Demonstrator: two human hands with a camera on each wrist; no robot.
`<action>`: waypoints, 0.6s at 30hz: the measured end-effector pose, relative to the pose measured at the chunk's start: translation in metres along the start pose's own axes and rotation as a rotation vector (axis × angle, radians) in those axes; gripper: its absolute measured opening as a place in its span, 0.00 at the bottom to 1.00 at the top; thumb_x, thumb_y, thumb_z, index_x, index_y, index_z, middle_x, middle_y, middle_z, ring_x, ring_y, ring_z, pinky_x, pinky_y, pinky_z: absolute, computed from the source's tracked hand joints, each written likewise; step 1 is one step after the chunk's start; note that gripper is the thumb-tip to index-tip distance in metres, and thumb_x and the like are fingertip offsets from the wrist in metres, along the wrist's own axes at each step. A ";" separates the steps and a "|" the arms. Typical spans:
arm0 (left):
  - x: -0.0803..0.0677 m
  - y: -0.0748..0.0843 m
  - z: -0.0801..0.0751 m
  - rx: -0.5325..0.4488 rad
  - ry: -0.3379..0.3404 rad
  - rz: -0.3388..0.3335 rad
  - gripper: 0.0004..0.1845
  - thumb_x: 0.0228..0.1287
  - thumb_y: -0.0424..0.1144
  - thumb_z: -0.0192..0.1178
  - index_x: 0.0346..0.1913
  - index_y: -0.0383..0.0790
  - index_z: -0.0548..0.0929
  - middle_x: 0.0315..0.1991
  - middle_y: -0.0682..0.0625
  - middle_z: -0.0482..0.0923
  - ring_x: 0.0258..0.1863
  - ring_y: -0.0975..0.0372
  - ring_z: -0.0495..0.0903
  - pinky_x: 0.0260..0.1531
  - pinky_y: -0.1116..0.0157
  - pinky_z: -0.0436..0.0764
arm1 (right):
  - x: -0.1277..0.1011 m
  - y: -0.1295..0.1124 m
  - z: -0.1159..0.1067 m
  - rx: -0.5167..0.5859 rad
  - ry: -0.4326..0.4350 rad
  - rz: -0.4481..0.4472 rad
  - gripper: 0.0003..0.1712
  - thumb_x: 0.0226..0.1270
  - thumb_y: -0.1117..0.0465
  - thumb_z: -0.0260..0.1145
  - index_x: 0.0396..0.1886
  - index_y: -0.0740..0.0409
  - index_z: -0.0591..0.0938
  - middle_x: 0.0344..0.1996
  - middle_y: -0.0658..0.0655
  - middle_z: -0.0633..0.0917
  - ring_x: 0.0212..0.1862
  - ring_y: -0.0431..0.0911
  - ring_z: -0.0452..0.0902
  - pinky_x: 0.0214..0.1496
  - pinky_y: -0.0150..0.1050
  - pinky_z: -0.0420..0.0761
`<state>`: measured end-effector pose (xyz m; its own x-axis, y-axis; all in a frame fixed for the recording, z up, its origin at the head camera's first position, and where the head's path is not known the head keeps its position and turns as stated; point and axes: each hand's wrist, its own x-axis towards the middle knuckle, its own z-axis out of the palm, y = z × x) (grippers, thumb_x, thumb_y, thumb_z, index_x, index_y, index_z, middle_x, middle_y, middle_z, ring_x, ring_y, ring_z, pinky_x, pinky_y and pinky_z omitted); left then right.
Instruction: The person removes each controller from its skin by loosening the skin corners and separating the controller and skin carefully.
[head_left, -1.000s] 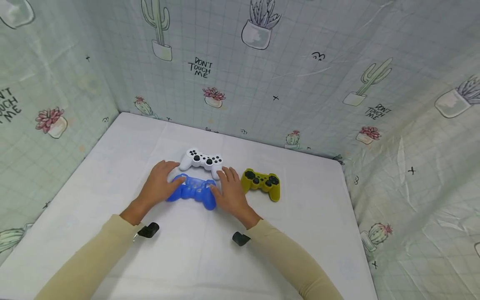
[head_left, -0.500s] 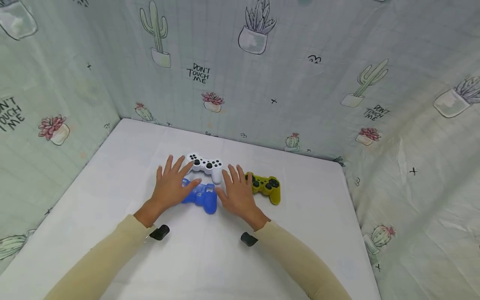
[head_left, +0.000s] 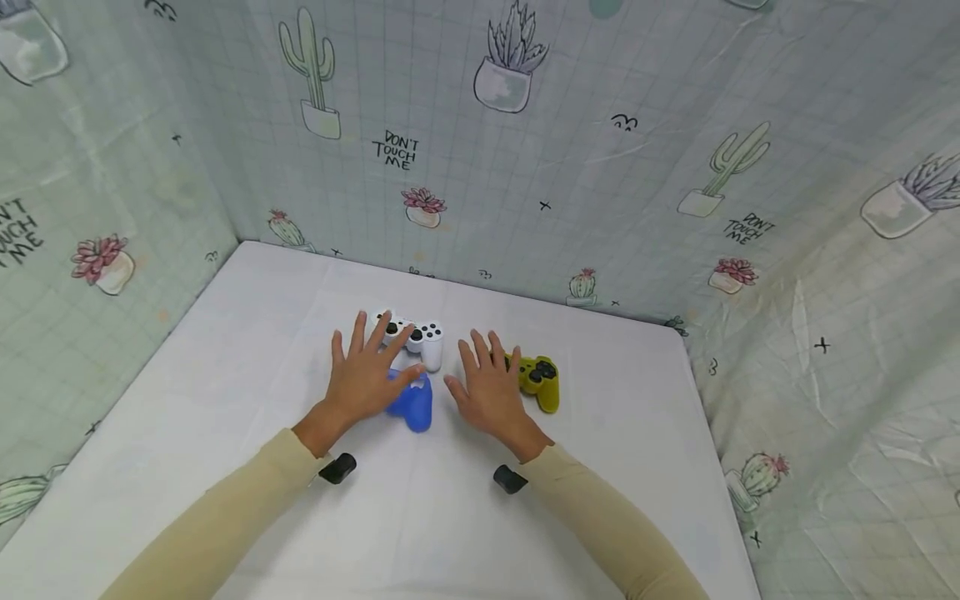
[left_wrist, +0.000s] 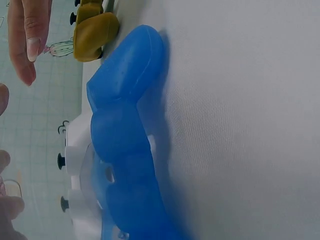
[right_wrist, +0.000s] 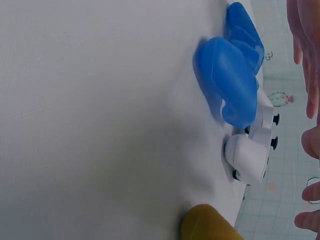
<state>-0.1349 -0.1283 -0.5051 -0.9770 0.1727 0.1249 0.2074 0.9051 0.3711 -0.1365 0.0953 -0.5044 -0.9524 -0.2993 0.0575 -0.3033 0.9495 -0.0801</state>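
Note:
Three game controllers lie on the white table (head_left: 225, 350). A blue silicone controller cover (head_left: 414, 404) (left_wrist: 125, 145) (right_wrist: 230, 85) lies nearest me. Behind it sits a white controller (head_left: 423, 340) (left_wrist: 75, 160) (right_wrist: 250, 155), and to its right an olive-yellow one (head_left: 542, 379) (left_wrist: 94, 30) (right_wrist: 205, 225). My left hand (head_left: 367, 367) hovers with fingers spread straight over the blue cover's left part and the white controller, holding nothing. My right hand (head_left: 487, 379) hovers with spread fingers between the blue cover and the yellow controller, holding nothing.
Cactus-print cloth walls (head_left: 525, 150) close in the table at the back, left and right. A small black wrist camera sits under each beige sleeve (head_left: 337, 468) (head_left: 508, 479). Bare white tabletop (head_left: 420, 525) stretches in front of the controllers.
Both hands have let go of the blue cover, lifted and opened their fingers. They have drifted forward and slightly right, the left now over the white controller.

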 end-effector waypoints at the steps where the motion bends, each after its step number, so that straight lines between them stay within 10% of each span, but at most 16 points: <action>1: 0.001 0.002 0.001 0.002 0.000 0.000 0.44 0.69 0.71 0.54 0.83 0.56 0.60 0.86 0.40 0.46 0.85 0.36 0.34 0.76 0.25 0.37 | 0.000 0.001 0.000 0.002 0.001 0.002 0.39 0.81 0.36 0.51 0.83 0.47 0.60 0.85 0.56 0.57 0.86 0.59 0.45 0.82 0.73 0.46; 18: 0.011 0.034 0.021 0.049 -0.032 0.059 0.42 0.72 0.73 0.45 0.84 0.63 0.55 0.87 0.44 0.44 0.85 0.35 0.34 0.78 0.29 0.37 | -0.006 0.030 0.002 -0.005 0.025 0.028 0.39 0.80 0.37 0.53 0.82 0.48 0.62 0.84 0.57 0.59 0.85 0.61 0.47 0.80 0.75 0.47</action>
<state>-0.1397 -0.0874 -0.5101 -0.9645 0.2375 0.1154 0.2624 0.9110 0.3180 -0.1404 0.1254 -0.5088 -0.9595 -0.2699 0.0806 -0.2759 0.9581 -0.0772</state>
